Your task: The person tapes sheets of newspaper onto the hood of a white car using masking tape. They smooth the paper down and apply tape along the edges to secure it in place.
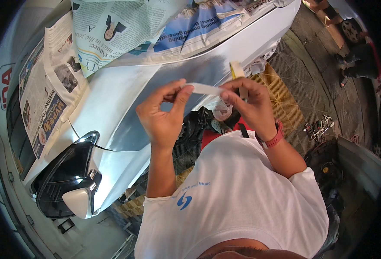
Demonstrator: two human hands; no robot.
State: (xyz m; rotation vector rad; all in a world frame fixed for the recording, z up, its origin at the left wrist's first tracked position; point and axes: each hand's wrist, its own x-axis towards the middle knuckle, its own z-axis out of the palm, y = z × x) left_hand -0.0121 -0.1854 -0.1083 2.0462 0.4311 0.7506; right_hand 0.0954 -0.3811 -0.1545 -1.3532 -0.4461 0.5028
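Observation:
A short pale strip of masking tape (205,89) stretches between my two hands, above the body panel of a white car (117,93). My left hand (162,114) pinches the strip's left end between thumb and forefinger. My right hand (255,103) grips its other end, and a roll of masking tape (236,71) sits behind those fingers, partly hidden by them. Below and beyond the strip, the panel carries a dull grey patch (156,97) with blurred edges. Sheets of newspaper (125,26) cover the car's upper part.
A dark lamp (63,179) is set in the car's corner at the left. Yellow and dark grid tiles (281,95) floor the right side. A heap of small items (319,127) lies there. Another person (359,64) stands at the far right.

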